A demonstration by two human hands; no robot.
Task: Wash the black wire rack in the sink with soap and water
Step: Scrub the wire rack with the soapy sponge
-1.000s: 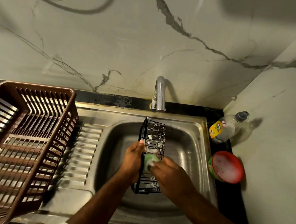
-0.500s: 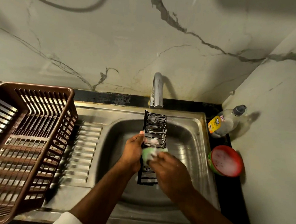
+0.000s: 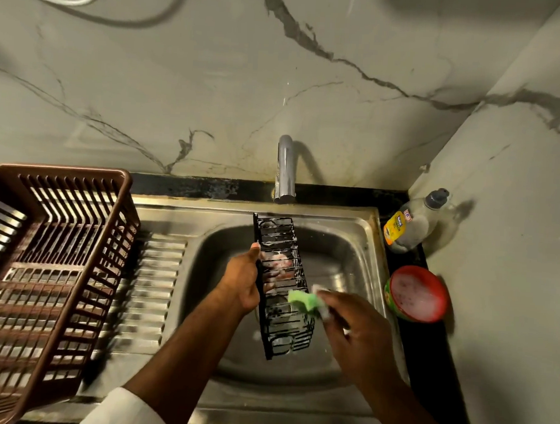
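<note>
A long black wire rack [image 3: 278,241], streaked with suds, stands on edge over the steel sink [image 3: 341,247]. My left hand [image 3: 241,281] grips its left rim around the middle, fingers showing through the wires. In my right hand [image 3: 356,335] I hold a green sponge [image 3: 303,300], which presses against the rack's right side near its lower half. The rack's far end points at the tap [image 3: 285,170]. No water runs from the tap.
A brown plastic dish basket [image 3: 42,264] sits on the ribbed drainboard [image 3: 151,286] at the left. On the black counter at the right stand a clear soap bottle [image 3: 411,222] and a red bowl of foamy water [image 3: 417,293]. Marble walls close the back and right.
The rack has turned so its open side faces right. My right hand with the sponge has slid out from the rack's inside to its right edge.
</note>
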